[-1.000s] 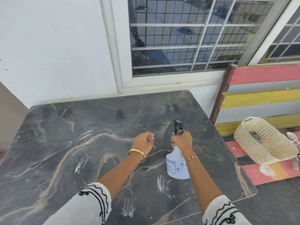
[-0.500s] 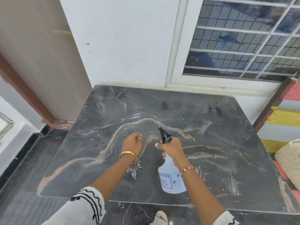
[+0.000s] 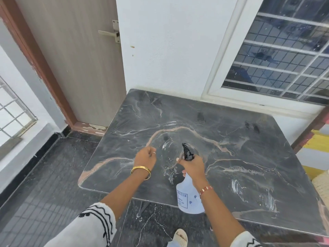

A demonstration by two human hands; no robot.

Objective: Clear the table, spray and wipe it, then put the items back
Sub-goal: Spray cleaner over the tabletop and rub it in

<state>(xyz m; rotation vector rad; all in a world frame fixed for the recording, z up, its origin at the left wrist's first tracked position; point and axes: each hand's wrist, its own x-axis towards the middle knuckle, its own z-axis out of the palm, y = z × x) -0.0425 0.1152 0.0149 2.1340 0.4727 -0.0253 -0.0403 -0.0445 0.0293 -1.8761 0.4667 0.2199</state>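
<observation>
The dark marble table (image 3: 240, 139) fills the middle and right of the view, its top bare with wet streaks. My right hand (image 3: 193, 166) grips the neck of a white spray bottle (image 3: 188, 198) with a black trigger head, held over the table's near edge, nozzle pointing away from me. My left hand (image 3: 146, 157) hovers over the table's left part with loosely curled fingers and holds nothing.
A wooden door (image 3: 80, 59) and white wall stand behind the table, a barred window (image 3: 284, 59) at back right. A striped red and yellow bench (image 3: 316, 145) and a woven basket (image 3: 322, 186) sit at the right edge. Dark tiled floor (image 3: 44, 184) lies to the left.
My view has swung to the left, bringing the door and floor in. Both hands have shifted left along the table with the bottle still held; the basket has slid nearly out of sight.
</observation>
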